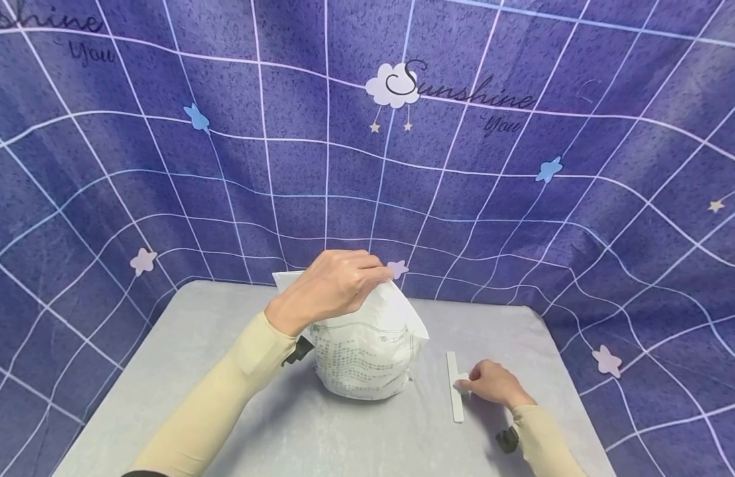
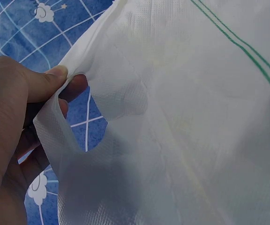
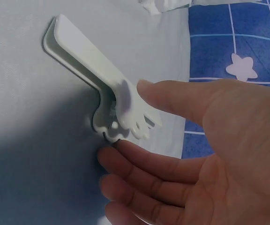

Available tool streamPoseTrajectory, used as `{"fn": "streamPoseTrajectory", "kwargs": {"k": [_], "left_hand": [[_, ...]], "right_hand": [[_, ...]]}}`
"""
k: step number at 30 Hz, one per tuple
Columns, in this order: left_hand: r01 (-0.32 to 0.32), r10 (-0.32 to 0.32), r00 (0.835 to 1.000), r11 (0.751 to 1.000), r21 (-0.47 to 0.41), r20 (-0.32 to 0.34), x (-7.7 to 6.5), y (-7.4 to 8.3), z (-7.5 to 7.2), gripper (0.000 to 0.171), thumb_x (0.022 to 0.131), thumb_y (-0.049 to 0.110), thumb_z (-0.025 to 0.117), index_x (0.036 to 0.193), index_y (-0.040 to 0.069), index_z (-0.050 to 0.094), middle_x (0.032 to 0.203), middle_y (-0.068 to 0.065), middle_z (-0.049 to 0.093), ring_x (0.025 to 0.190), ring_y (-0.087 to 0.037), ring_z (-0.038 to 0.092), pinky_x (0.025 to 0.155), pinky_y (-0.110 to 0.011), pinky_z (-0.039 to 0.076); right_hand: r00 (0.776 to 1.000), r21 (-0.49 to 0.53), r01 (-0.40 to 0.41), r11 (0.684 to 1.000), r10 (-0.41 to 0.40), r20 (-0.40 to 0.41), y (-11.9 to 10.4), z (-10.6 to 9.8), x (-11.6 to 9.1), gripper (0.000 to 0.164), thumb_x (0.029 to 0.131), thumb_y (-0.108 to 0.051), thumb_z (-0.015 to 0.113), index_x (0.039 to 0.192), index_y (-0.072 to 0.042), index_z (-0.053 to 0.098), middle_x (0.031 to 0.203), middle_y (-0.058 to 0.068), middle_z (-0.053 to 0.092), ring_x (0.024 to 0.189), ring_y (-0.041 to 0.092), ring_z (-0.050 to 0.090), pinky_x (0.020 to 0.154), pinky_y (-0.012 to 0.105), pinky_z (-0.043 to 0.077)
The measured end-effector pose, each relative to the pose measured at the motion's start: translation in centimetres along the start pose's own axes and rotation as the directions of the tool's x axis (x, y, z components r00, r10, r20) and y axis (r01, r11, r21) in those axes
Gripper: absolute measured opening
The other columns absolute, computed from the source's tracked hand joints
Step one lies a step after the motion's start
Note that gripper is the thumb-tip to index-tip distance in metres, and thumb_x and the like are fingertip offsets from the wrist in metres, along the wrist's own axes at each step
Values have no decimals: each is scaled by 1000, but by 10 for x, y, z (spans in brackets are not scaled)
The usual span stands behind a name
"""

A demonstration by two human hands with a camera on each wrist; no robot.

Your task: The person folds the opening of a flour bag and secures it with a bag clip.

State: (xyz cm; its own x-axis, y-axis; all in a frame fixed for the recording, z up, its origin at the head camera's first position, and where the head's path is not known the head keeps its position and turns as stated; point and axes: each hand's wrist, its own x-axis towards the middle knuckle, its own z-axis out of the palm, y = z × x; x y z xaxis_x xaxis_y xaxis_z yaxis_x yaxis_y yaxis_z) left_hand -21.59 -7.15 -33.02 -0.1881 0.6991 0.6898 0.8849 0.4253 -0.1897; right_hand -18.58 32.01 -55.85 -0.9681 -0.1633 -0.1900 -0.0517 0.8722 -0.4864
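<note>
A white plastic bag (image 1: 367, 361) with printed text stands bulging on the grey surface. My left hand (image 1: 334, 288) grips its top edge. In the left wrist view, the thumb (image 2: 55, 77) pinches the edge of the bag (image 2: 139, 154) beside a cut-out handle hole, with fingers partly hidden behind the plastic. To the right of the bag lies a white sealing clip (image 1: 453, 391) with a paw-shaped handle. My right hand (image 1: 495, 384) is at this handle. In the right wrist view, thumb and fingers stand apart on either side of the clip (image 3: 88, 54), the fingers loosely bent.
The grey cloth-covered table (image 1: 224, 331) carries the bag and the clip. A blue-purple curtain (image 1: 319, 165) with grid lines, stars and clouds hangs behind and around the table. Dark wrist devices (image 1: 507, 439) sit under both wrists.
</note>
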Motion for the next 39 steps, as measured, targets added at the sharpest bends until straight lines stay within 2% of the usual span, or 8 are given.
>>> {"fn": "streamPoseTrajectory", "kwargs": {"k": [5,8,16,24,28,31,34,39], "left_hand": [[-4,4,1000,1000,-8,0,-1,0,1,17,106,6,63,100,12,78,76,5,60,62,-9,48,53,-19,46],[-3,3,1000,1000,-11,2,-1,0,0,17,106,6,63,101,12,79,77,5,61,62,-9,48,53,-19,46],[2,-2,1000,1000,-5,6,0,0,1,19,105,4,63,103,12,80,78,5,62,63,-10,51,56,-21,50],[15,-15,1000,1000,5,4,-3,-1,2,19,105,5,64,107,13,81,78,5,62,63,-9,50,54,-20,47],[11,-11,1000,1000,2,-1,-4,-2,3,19,105,5,64,107,13,81,77,6,60,62,-9,48,53,-20,46],[6,-6,1000,1000,3,-6,-4,-3,3,18,105,5,64,106,13,80,76,6,58,62,-9,46,52,-20,45],[10,-10,1000,1000,-3,-1,-4,-3,3,18,105,5,64,107,12,81,76,6,58,62,-9,47,53,-20,45],[10,-10,1000,1000,-1,-3,-4,-3,2,18,105,5,64,108,12,80,76,6,57,62,-9,46,52,-20,43]], "right_hand": [[998,-18,-64,998,63,-5,-15,-3,-1,43,85,-45,87,91,-3,76,82,4,71,71,21,62,67,42,55],[997,-25,-77,997,76,-16,-15,-2,1,43,84,-43,88,93,-3,75,85,6,72,74,22,63,70,44,56],[998,-72,8,997,-13,-60,36,28,26,54,86,-56,83,94,-4,73,84,7,69,71,22,60,63,42,52],[998,-44,-60,997,60,-12,4,13,17,44,81,-41,88,92,-2,72,80,5,67,70,21,60,68,46,55],[996,-38,-93,995,93,-2,4,13,18,47,80,-44,87,94,-3,73,83,3,69,73,21,61,69,44,55],[995,-41,-96,995,96,-2,26,25,30,50,80,-49,87,97,-4,72,86,3,69,74,22,61,67,40,54],[995,-37,-95,995,95,1,35,29,35,51,81,-52,86,98,-6,70,87,4,68,74,22,60,66,39,52],[995,45,-91,995,92,-25,8,15,16,46,80,-42,87,94,-4,65,84,7,64,73,24,59,65,38,50]]}}
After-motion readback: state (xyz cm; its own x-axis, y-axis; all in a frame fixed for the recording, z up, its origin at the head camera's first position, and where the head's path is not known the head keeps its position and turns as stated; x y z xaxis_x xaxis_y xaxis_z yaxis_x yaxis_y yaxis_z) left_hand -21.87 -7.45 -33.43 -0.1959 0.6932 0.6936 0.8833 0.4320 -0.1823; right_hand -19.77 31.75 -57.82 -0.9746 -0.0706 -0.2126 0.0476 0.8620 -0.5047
